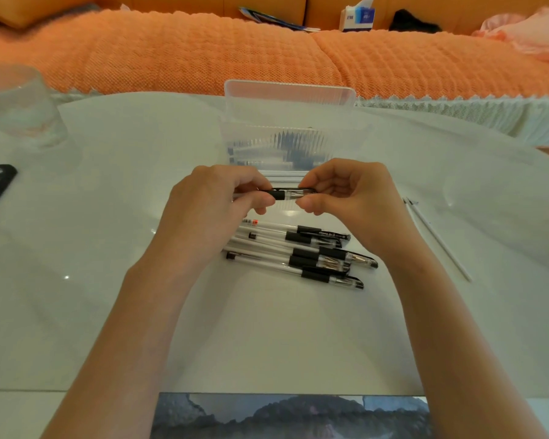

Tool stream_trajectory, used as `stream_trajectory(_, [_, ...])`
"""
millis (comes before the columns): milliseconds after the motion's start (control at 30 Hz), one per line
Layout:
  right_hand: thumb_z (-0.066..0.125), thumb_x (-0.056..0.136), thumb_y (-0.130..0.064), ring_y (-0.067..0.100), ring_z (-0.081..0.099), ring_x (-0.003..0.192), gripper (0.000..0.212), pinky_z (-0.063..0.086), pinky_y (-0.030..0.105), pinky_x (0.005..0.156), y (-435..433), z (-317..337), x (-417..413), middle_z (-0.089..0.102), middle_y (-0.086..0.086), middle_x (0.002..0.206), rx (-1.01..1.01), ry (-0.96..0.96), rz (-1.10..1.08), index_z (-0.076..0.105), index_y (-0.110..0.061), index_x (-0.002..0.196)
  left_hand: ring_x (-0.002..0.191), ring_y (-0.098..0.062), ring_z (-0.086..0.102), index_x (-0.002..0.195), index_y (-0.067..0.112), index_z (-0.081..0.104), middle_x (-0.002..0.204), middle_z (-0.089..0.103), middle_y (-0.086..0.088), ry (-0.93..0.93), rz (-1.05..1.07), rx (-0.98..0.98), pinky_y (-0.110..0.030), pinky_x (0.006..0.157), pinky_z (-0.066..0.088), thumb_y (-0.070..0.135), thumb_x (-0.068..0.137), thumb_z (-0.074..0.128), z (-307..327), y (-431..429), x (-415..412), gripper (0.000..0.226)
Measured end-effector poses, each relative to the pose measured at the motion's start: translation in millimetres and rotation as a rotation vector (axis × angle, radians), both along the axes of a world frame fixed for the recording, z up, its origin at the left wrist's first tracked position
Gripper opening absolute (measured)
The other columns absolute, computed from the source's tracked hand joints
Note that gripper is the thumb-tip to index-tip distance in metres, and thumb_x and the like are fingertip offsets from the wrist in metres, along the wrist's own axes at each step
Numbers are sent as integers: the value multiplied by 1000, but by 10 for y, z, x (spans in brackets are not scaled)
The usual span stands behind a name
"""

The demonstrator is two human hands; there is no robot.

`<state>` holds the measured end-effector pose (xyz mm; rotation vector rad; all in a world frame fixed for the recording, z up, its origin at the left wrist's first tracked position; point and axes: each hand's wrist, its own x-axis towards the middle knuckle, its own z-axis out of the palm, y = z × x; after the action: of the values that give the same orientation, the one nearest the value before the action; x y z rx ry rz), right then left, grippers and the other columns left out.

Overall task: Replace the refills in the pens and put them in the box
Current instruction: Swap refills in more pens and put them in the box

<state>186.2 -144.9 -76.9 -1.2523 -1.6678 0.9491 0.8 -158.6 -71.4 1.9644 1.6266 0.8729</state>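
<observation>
Head camera: both hands work one pen [286, 194] above the tabletop [108, 217], the left hand [216, 198] gripping the barrel and the right hand [349, 191] pinching the tip end. A heap of pens [298, 251] lies just below, apparently still to do. A loose refill [438, 239] lies apart at right. Behind stands the open clear box [286, 134], its contents unclear.

white table [108, 248], pens [298, 255], clear box [286, 137], refill [438, 239]

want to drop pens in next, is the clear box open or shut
Open. The clear box has its lid standing up at the back, leaving its inside uncovered.
</observation>
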Motion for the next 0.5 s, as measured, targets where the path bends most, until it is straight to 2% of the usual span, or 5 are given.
stream_trajectory(133, [76, 73, 1, 14, 64, 63, 17, 56, 24, 71, -11, 7, -2, 68, 4, 69, 3, -4, 1, 67, -9, 84, 64, 6, 55, 85, 31, 69, 68, 67, 17, 8, 7, 0, -14, 63, 38, 29, 85, 66, -11, -6, 11, 4])
stream_trajectory(367, [75, 73, 3, 12, 63, 62, 20, 55, 23, 69, -6, -13, -20, 68, 3, 69, 5, 3, -23, 67, -12, 81, 77, -2, 62, 86, 30, 70, 70, 68, 16, -4, 22, -32, -15, 68, 41, 29, 85, 66, -14, 2, 34, 4])
stream_trajectory(500, [75, 73, 3, 14, 64, 64, 20, 55, 24, 70, -21, 6, -13, 69, 7, 72, 18, 20, -26, 67, -14, 81, 71, -1, 60, 83, 32, 69, 68, 68, 15, -24, -3, -66, -20, 66, 41, 30, 85, 66, 17, -5, 34, 5])
